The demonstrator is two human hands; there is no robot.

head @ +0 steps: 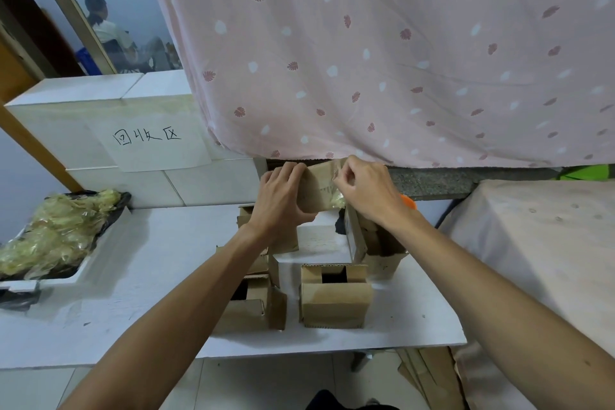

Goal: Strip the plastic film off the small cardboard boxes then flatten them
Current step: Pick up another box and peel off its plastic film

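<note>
At the far left of the white table (139, 276) we find a white tray (85, 266) with a black liner, heaped with crumpled yellowish film scraps (56, 236); behind it a paper sign (149, 140) with handwritten characters is stuck to the tiled ledge; further right, near the middle of the table, stand several open boxes (334, 296), brown, with flaps raised or partly folded in; above them, lifted clear of the table and just in front of the curtain hem, is the cardboard box (319, 190) we are working on; our left hand (283, 200) grips its left end, fingers curled over the top and thumb tucked beneath; the box is plain brown with faint printing on its near face, and glossy clear film (336, 198) clings to its right end, bunched into a pale yellowish wad at the lower corner; our right hand (362, 190) pinches that film near the box's upper right corner, thumb against curled forefinger; just past the right wrist an orange object (408, 201) peeks out; the pink leaf-print curtain (399, 60) hangs behind, and a pale cloth-covered surface (532, 243) lies at the far right
</note>
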